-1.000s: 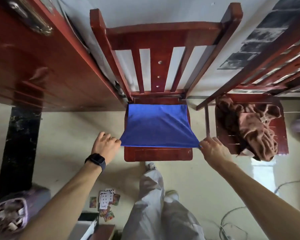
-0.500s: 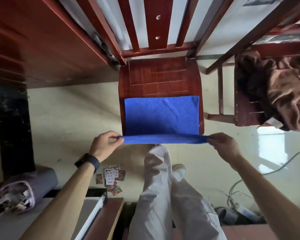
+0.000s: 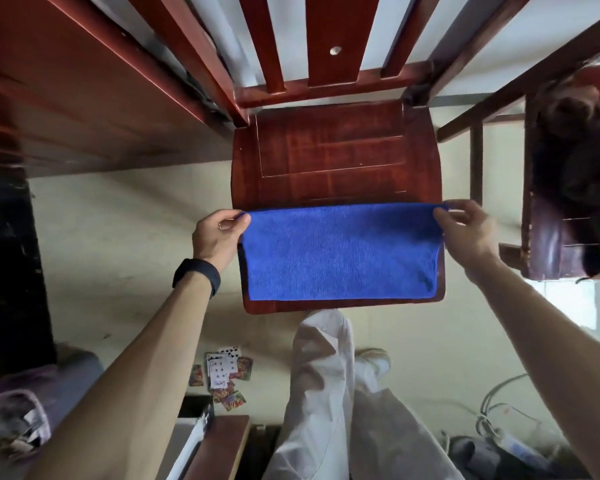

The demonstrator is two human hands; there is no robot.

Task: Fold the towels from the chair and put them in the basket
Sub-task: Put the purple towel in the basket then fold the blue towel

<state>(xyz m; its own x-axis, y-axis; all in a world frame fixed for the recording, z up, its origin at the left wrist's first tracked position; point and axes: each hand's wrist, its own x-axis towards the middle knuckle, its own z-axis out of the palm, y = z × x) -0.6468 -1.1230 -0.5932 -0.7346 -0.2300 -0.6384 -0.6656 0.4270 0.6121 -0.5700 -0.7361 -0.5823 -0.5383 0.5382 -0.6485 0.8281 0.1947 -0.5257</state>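
A blue towel (image 3: pixel 340 252) lies folded in half on the front part of a red wooden chair seat (image 3: pixel 333 154). My left hand (image 3: pixel 219 233) pinches the towel's far left corner, and my right hand (image 3: pixel 465 230) pinches its far right corner. Both hands hold the upper layer at the towel's far edge. A brown towel (image 3: pixel 579 109) lies crumpled on a second chair (image 3: pixel 548 244) at the right. No basket shows.
A dark red wooden table edge (image 3: pixel 84 98) runs along the upper left. Playing cards (image 3: pixel 222 375) lie scattered on the pale floor below the chair. My leg in white trousers (image 3: pixel 326 393) stands in front of the seat. Cables (image 3: pixel 499 410) lie at the lower right.
Both hands pulled the near edge of the blue towel toward me, then carried it forward over the rest, so the towel now lies doubled. The camera tilted down.
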